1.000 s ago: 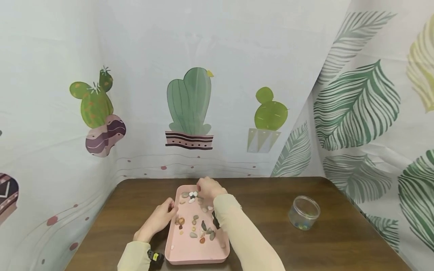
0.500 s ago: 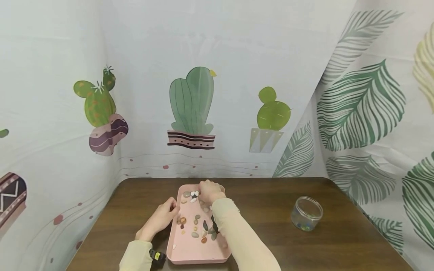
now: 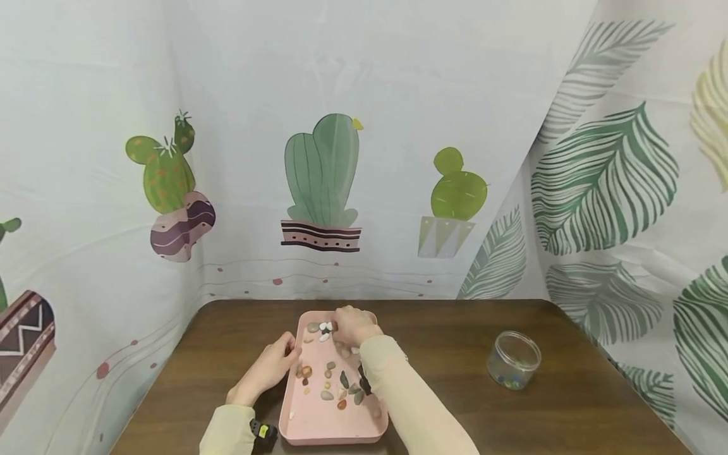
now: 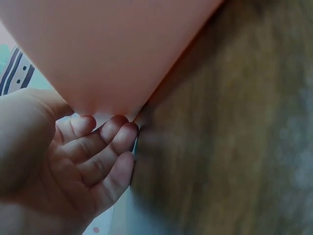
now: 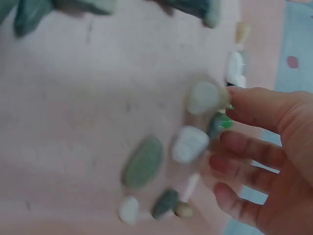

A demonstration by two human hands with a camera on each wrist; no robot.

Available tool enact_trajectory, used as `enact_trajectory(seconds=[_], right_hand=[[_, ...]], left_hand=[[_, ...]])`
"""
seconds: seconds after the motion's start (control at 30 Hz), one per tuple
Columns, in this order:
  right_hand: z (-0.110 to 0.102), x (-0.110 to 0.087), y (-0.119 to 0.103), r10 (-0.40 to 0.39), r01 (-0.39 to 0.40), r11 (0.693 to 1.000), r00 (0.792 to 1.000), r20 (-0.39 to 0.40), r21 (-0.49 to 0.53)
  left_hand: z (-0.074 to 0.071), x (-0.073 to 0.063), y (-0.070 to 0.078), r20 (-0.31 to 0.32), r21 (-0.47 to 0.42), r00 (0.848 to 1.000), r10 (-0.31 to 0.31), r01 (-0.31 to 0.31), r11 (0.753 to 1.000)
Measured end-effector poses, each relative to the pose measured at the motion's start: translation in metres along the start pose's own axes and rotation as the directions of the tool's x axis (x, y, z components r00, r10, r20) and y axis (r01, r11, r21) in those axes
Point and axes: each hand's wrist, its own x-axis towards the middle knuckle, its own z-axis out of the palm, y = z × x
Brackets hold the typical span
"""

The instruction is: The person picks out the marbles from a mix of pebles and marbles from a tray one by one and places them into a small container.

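A pink tray (image 3: 318, 420) with several small pebbles stands on the table. My left hand (image 3: 277, 361) holds its left rim; in the left wrist view its fingers (image 4: 105, 169) lie against the outer wall and the thumb goes behind it. My right hand (image 3: 354, 324) is down at the tray's far right part, among the pebbles. In the right wrist view, thumb and index finger come near each other beside a shiny green piece (image 5: 225, 121), and the other fingers spread apart. I cannot tell whether they pinch it. White pebbles (image 5: 190, 144) and a grey-green pebble (image 5: 143, 162) lie close by.
A clear round jar (image 3: 514, 360) with several small coloured pieces at its bottom stands to the right on the dark wooden table (image 3: 449, 354). A cloth (image 3: 387, 272) printed with cacti and leaves hangs behind and at both sides.
My right hand has come from the tray's far rim a little nearer and down among the pebbles. My left hand stays at the left rim. The head view has shifted slightly.
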Motion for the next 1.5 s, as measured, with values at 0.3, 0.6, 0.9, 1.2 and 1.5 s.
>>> enact_trajectory(seconds=[0.3,0.6,0.9,1.2,1.5], right_hand=[[-0.030,-0.021,0.006,-0.191,0.191,0.975,0.982,-0.013,0.113],[-0.046,-0.047,0.032,-0.209,0.230,0.953,0.970,-0.123,0.197],[-0.044,-0.078,0.069,-0.217,0.281,0.937,0.933,-0.287,0.207],[-0.043,-0.101,0.098,-0.216,0.323,0.906,0.909,-0.356,0.275],[-0.050,-0.120,0.127,-0.179,0.289,0.918,0.913,-0.366,0.273]], left_hand=[[-0.005,-0.002,-0.002,-0.012,0.003,0.999,-0.039,0.039,0.999],[-0.005,0.000,-0.001,-0.018,0.024,0.999,-0.034,0.034,0.999],[-0.004,0.004,0.002,-0.015,0.022,0.999,-0.030,0.031,0.999],[0.000,0.000,-0.001,-0.003,0.008,0.999,-0.042,0.042,0.999],[0.003,0.001,0.000,0.015,0.002,0.999,-0.042,0.042,0.999]])
